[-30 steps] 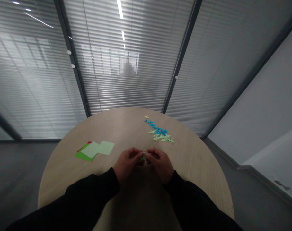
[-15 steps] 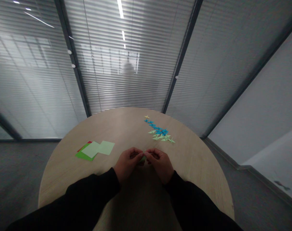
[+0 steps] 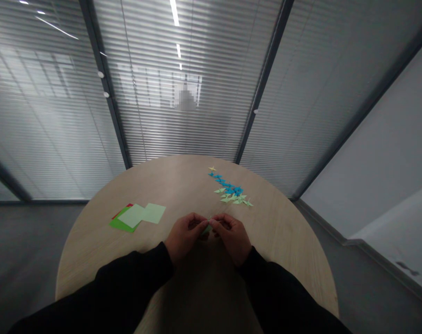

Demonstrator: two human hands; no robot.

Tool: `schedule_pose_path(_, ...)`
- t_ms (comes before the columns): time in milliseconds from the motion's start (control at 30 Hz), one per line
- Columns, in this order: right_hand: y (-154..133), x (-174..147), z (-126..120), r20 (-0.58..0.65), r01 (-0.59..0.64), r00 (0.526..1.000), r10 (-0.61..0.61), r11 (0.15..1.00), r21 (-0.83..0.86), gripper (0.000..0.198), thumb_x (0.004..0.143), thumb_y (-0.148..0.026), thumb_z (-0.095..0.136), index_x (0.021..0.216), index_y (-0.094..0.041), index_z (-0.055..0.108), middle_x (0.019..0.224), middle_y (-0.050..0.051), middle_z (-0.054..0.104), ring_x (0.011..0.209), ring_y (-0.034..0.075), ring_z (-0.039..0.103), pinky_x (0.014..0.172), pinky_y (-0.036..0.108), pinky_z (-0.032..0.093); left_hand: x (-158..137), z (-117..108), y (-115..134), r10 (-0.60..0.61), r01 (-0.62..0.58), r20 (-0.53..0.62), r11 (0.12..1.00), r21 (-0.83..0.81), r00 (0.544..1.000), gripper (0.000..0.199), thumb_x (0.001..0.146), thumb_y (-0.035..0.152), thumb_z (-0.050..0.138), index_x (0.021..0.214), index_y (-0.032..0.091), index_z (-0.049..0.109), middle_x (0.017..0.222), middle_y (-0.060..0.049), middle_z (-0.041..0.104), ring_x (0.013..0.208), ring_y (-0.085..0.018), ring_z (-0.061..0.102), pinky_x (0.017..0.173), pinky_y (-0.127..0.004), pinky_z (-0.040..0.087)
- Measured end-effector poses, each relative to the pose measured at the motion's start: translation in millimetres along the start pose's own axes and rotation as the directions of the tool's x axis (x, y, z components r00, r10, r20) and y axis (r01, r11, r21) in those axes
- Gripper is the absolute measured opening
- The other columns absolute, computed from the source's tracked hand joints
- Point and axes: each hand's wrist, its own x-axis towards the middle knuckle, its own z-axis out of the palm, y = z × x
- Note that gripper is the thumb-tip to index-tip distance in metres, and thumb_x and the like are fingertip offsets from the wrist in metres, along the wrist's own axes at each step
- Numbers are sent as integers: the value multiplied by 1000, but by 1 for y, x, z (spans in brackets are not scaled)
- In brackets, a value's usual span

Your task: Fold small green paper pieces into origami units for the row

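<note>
Over the near middle of the table, my left hand (image 3: 185, 235) and my right hand (image 3: 232, 235) meet with thumbs and fingertips pinched together. Between them is a small piece of folded light green paper (image 3: 207, 229), mostly hidden by the fingers. Both hands grip it. Beyond my right hand lie several pale green folded paper figures (image 3: 236, 200), pointed like little cranes. Blue folded paper figures (image 3: 233, 190) run from them in a line toward the far edge, ending at a yellow one (image 3: 212, 169).
Left of my hands, flat square sheets lie overlapping: pale green paper (image 3: 153, 213), bright green paper (image 3: 122, 226) and a red corner (image 3: 129, 205). The round wooden table (image 3: 92, 250) faces a glass partition with blinds (image 3: 183, 130). A white wall (image 3: 381, 185) stands to the right.
Almost nothing differs. The fingertips have shifted very slightly around the folded paper; the sheets and folded figures lie where they were.
</note>
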Motion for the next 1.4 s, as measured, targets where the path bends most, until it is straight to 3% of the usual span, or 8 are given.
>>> schedule_pose_path(600, 7, 5, -5, 16, 141, 990, -140, 983, -114, 23, 75, -40, 68, 75, -17, 63, 71, 1, 62, 64, 14, 56, 61, 26, 45, -1, 3, -1, 26, -25, -9, 994, 109, 1000, 36, 75, 50, 69, 78, 15, 61, 69, -2, 65, 59, -14, 61, 56, -26, 50)
schedule_pose_path(900, 8, 8, -1, 18, 31, 999, -34, 994, 108, 30, 78, -45, 63, 89, -17, 62, 69, 0, 61, 63, 14, 56, 57, 26, 46, 0, 1, -3, 2, -2, 3, 1000, -28, 1000, 40, 74, 52, 70, 84, 15, 59, 77, -5, 69, 66, -17, 66, 65, -31, 53)
schedule_pose_path(1000, 7, 8, -3, 64, -10, 998, 5, 997, 79, 31, 76, -42, 65, 93, -15, 65, 71, 1, 62, 62, 13, 55, 58, 25, 45, 0, 1, -2, 18, -18, -15, 1000, -9, 1000, 38, 77, 51, 67, 85, 14, 60, 77, -5, 68, 68, -17, 65, 67, -31, 52)
schedule_pose_path(1167, 3, 6, -5, 123, -54, 991, 53, 999, 7, 36, 74, -44, 68, 94, -15, 67, 67, 0, 61, 61, 13, 54, 58, 25, 42, -1, -2, 2, 168, -140, -122, 968, 208, 978, 31, 80, 45, 64, 81, 14, 64, 73, -2, 64, 70, -16, 58, 67, -27, 45)
schedule_pose_path(1400, 3, 5, -4, 224, -24, 974, 33, 999, -43, 38, 75, -50, 68, 90, -15, 70, 68, 1, 61, 62, 13, 53, 59, 26, 40, -1, -3, 3, 100, -89, -101, 990, 106, 990, 35, 78, 49, 65, 85, 14, 64, 74, -1, 63, 68, -15, 55, 62, -25, 42)
